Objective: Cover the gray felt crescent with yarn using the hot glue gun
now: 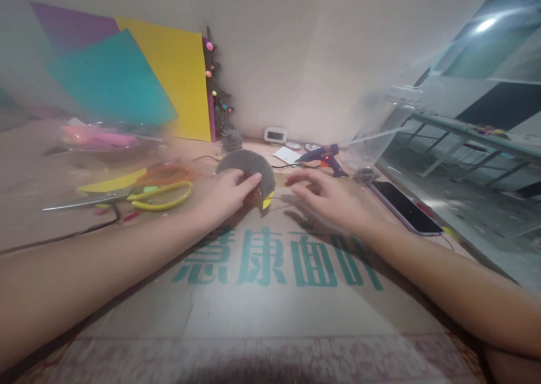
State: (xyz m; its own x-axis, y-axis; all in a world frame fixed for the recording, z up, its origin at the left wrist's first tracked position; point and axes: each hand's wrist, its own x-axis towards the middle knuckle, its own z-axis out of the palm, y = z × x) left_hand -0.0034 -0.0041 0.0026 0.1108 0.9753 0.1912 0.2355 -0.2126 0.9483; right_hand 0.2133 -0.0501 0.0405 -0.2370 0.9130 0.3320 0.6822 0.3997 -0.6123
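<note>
Wrapped in dark grey yarn, a crescent-shaped piece (249, 164) with a bare yellow tip is in my left hand (239, 192). The thumb presses on its front face and the other fingers are mostly hidden behind it. To the right of the crescent is my right hand (321, 195), its fingers bent in toward the thumb. A thin strand of grey yarn (279, 197) runs from the crescent's lower end toward these fingers, which seem closed on it, though blur hides the exact grip.
Scissors with yellow handles (163, 197) and orange-handled scissors (169, 174) lie left. Behind are a glue gun (323, 156), a small white clock (275, 134) and a yarn ball (231, 140). A phone (408, 208) lies right; coloured sheets (181, 80) lean on the wall.
</note>
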